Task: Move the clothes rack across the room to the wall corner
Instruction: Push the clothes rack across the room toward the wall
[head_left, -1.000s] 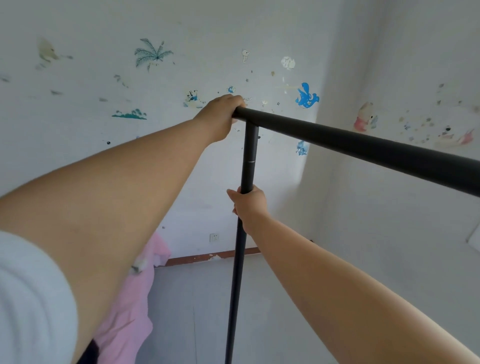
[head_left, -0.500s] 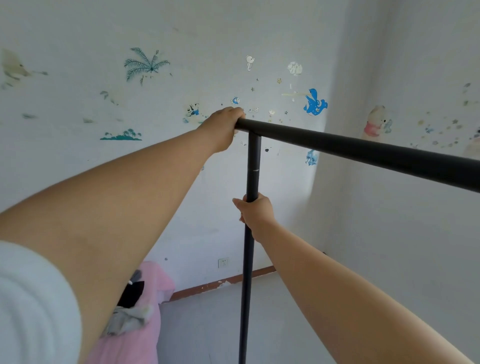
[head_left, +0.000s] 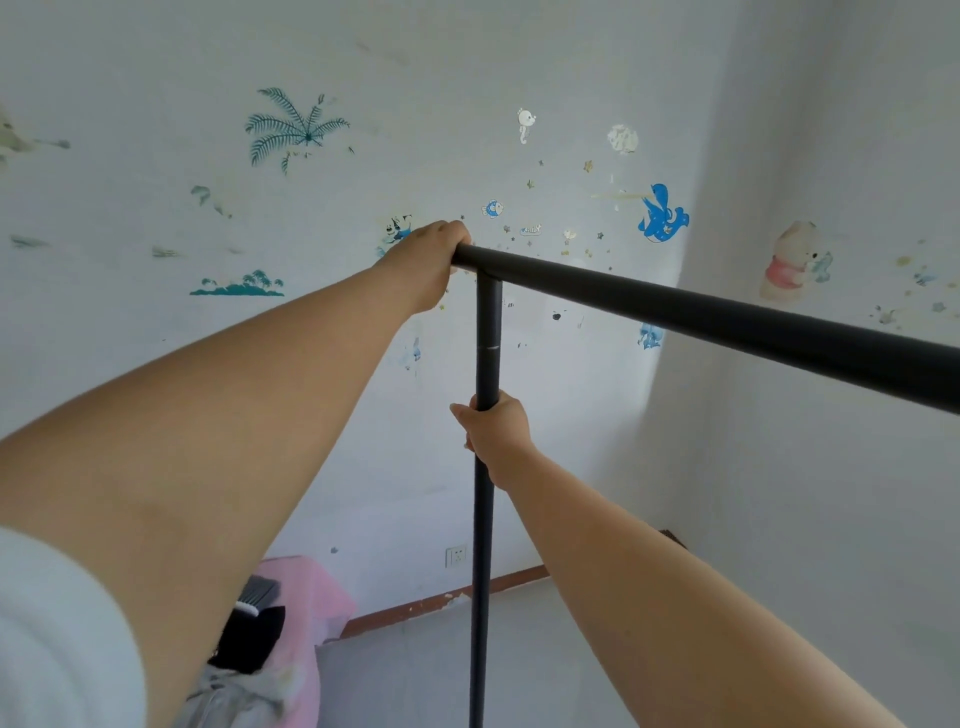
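Head-camera view, angled up toward a pale wall meeting a second wall at a corner (head_left: 691, 291) on the right.

Centre frame: black metal clothes rack (head_left: 727, 319), top rail running from far centre toward the near right edge, one upright pole dropping from the rail's far end down to the bottom edge. Rack close to the far wall, left of the corner; base out of frame.

Left hand (head_left: 426, 260) on the far end of the top rail, fingers curled together over the bar's tip, arm stretched out from a white sleeve (head_left: 57, 639) at near left.

Right hand (head_left: 496, 428) wrapped around the upright pole, about midway down the visible length, fingers closed around it and mostly hidden behind the pole, thumb on the left side.

Wall dotted with stickers: green palm tree (head_left: 293, 130), blue dolphin (head_left: 662, 215), bear in pink (head_left: 792, 267) on the right wall.

Low on the far wall, a white socket (head_left: 456, 556) above a reddish skirting board (head_left: 441, 603). Bottom left, pink fabric (head_left: 317, 613) with dark and grey cloth heaped on it; no container clearly visible.
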